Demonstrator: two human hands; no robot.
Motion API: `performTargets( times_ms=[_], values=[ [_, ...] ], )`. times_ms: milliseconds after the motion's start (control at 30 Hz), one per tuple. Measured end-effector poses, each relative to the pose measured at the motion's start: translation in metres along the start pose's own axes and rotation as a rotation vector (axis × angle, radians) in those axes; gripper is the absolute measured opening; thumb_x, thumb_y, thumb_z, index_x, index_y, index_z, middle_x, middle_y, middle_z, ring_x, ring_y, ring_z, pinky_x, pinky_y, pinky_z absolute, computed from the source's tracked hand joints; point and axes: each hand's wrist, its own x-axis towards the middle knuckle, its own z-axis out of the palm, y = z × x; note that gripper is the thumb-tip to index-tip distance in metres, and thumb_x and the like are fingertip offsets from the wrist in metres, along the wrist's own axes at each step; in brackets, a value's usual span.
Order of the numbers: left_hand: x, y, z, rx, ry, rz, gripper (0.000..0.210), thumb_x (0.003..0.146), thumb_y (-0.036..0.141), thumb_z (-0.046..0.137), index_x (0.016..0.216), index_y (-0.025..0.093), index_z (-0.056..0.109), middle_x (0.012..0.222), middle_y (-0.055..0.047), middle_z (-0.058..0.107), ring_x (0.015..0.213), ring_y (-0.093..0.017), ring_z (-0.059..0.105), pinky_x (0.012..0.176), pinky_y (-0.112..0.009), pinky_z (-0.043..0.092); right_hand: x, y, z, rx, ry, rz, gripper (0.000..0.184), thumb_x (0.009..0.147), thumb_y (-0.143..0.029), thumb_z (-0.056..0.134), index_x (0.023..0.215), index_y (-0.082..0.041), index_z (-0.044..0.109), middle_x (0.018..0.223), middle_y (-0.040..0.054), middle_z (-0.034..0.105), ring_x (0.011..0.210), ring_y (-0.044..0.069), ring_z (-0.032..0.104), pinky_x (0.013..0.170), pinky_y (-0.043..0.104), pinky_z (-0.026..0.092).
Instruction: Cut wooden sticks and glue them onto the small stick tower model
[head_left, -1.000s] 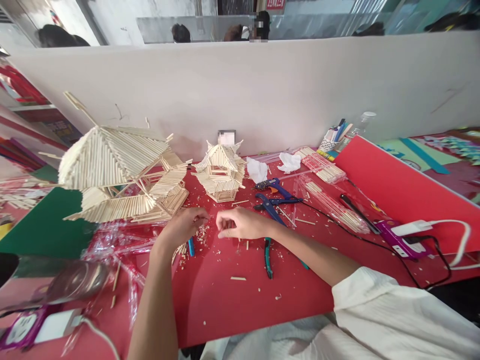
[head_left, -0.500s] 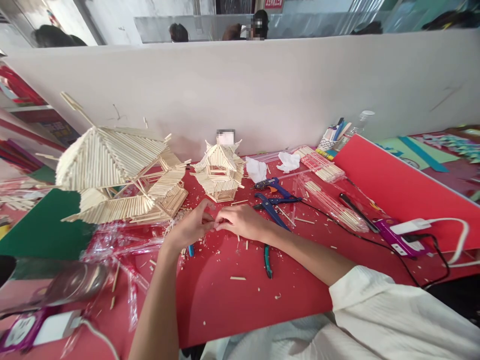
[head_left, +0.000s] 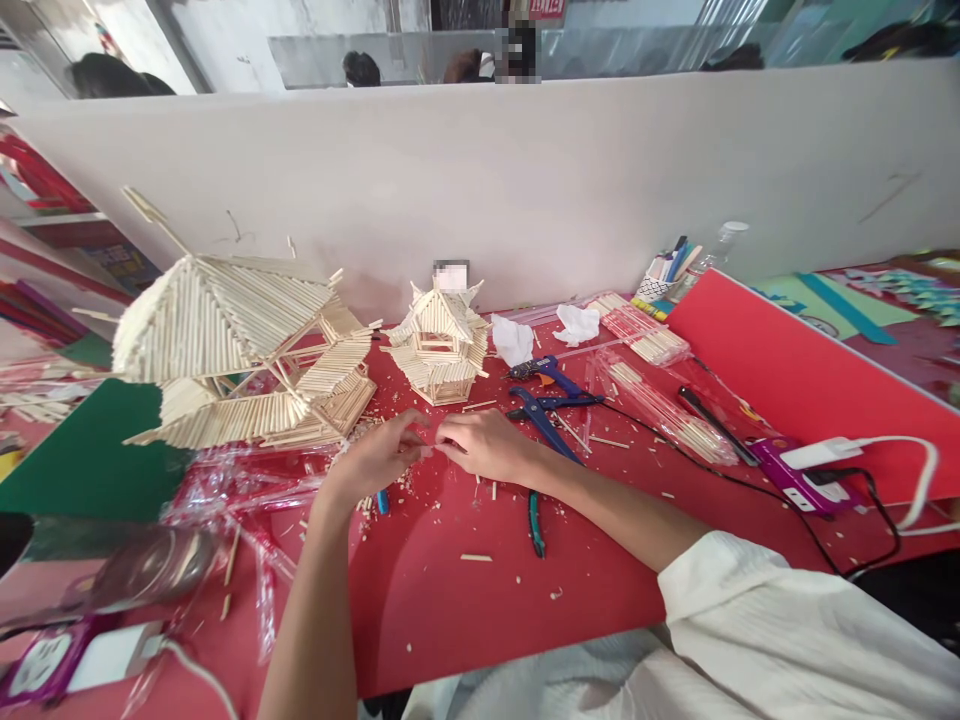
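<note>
Sticks are forming a large model point(head_left: 225, 310) at the left, and plastic wrap point(head_left: 251, 495) is lying crumpled on its near side on the counter point(head_left: 480, 620). Just right of the wrap, the left hand point(head_left: 386, 455) is curling loosely, its upper fingers parting and its thumb tip nearing a fingertip. Between the hands, a pale sliver point(head_left: 433, 450) seems to be bridging a narrow gap; it is too small to identify, and whether either hand is pinching it I cannot tell. Half a second ago the fingertips were meeting; now they are standing slightly apart, which is suggesting fine two-handed work on something tiny. Beyond that gap, a small model point(head_left: 441, 368) is standing untouched. The right hand point(head_left: 484, 443) is facing the left, fingers bending down and bunching, its thumb mostly hiding. Right of it, pliers point(head_left: 535, 525) are lying near, a cutter point(head_left: 551, 420) and a glue gun point(head_left: 551, 370) farther off, and wrapped sticks point(head_left: 667, 415) are resting at the far right, beside a red board point(head_left: 810, 390).
</note>
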Motion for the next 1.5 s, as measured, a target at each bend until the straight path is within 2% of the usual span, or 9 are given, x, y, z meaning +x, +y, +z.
performTargets(
  times_ms=[100,400,567,767,933,1100,1233,1400,1500],
  values=[
    [0.0,0.002,-0.003,0.2,0.052,0.033,0.017,0.089,0.037,0.061,0.1,0.023,0.062,0.093,-0.004,0.074,0.082,-0.02,0.069,0.071,-0.029,0.049,0.001,0.0,-0.001,0.111,0.013,0.059,0.019,0.1,-0.024,0.057,0.092,-0.017,0.073,0.089,0.0057,0.075,0.075,0.015,0.064,0.069,0.028,0.038],
    [0.004,0.013,0.006,0.311,0.202,0.25,0.013,0.096,0.031,0.058,0.091,0.021,0.065,0.093,-0.003,0.071,0.081,-0.016,0.063,0.076,-0.027,0.044,0.009,0.004,-0.014,0.572,-0.088,0.253,0.026,0.097,-0.029,0.059,0.079,-0.015,0.072,0.065,-0.0001,0.067,0.06,0.011,0.058,0.058,0.023,0.038],
    [0.002,0.013,0.004,0.423,0.262,0.212,0.021,0.098,0.03,0.051,0.088,0.022,0.068,0.093,-0.005,0.07,0.081,-0.018,0.063,0.076,-0.028,0.043,0.008,0.013,-0.015,0.76,-0.246,0.266,0.025,0.1,-0.029,0.054,0.095,-0.016,0.074,0.087,0.0055,0.075,0.063,0.011,0.063,0.055,0.022,0.043],
    [-0.004,0.0,-0.005,0.634,0.28,0.003,0.023,0.094,0.017,0.044,0.096,0.024,0.065,0.102,-0.007,0.071,0.093,-0.024,0.066,0.075,-0.03,0.041,0.008,0.008,-0.02,0.628,-0.365,0.243,0.023,0.095,-0.022,0.062,0.114,-0.017,0.074,0.091,0.0051,0.078,0.069,0.012,0.068,0.063,0.023,0.048],
    [-0.008,-0.008,-0.014,0.723,0.321,-0.225,0.023,0.094,0.02,0.046,0.101,0.026,0.067,0.103,-0.008,0.073,0.09,-0.026,0.068,0.071,-0.031,0.039,0.005,-0.001,-0.031,0.644,-0.423,0.279,0.011,0.095,-0.025,0.062,0.091,-0.017,0.069,0.076,0.0008,0.073,0.055,0.01,0.064,0.054,0.022,0.044],
    [-0.01,0.0,-0.014,0.776,0.314,-0.279,0.023,0.096,0.04,0.052,0.092,0.025,0.068,0.091,-0.009,0.074,0.083,-0.027,0.068,0.068,-0.031,0.039,0.003,-0.003,-0.038,0.415,-0.341,0.216,0.041,0.097,-0.042,0.062,0.066,-0.019,0.051,0.05,-0.0062,0.052,0.047,0.008,0.046,0.055,0.025,0.031],
    [-0.009,0.002,-0.012,0.819,0.282,-0.281,0.031,0.101,0.033,0.04,0.096,0.024,0.069,0.095,-0.011,0.075,0.085,-0.027,0.07,0.067,-0.031,0.038,0.002,-0.003,-0.039,0.233,-0.234,0.087,0.054,0.1,-0.046,0.056,0.057,-0.02,0.037,0.051,-0.0053,0.04,0.052,0.009,0.032,0.057,0.029,0.023],
    [-0.009,0.006,-0.012,0.835,0.283,-0.317,0.024,0.097,0.043,0.052,0.094,0.024,0.067,0.091,-0.009,0.074,0.085,-0.028,0.07,0.068,-0.03,0.04,0.002,-0.004,-0.04,0.219,-0.293,0.153,0.021,0.093,-0.033,0.065,0.08,-0.021,0.055,0.062,-0.0038,0.055,0.06,0.012,0.046,0.061,0.027,0.028],
    [-0.009,0.01,-0.01,0.825,0.266,-0.26,0.032,0.102,0.044,0.041,0.095,0.024,0.065,0.088,-0.007,0.073,0.086,-0.026,0.07,0.068,-0.029,0.04,0.0,-0.002,-0.036,0.242,-0.334,0.182,0.01,0.1,-0.031,0.055,0.1,-0.02,0.054,0.074,-0.0005,0.062,0.065,0.014,0.051,0.062,0.026,0.03]
  ],
)
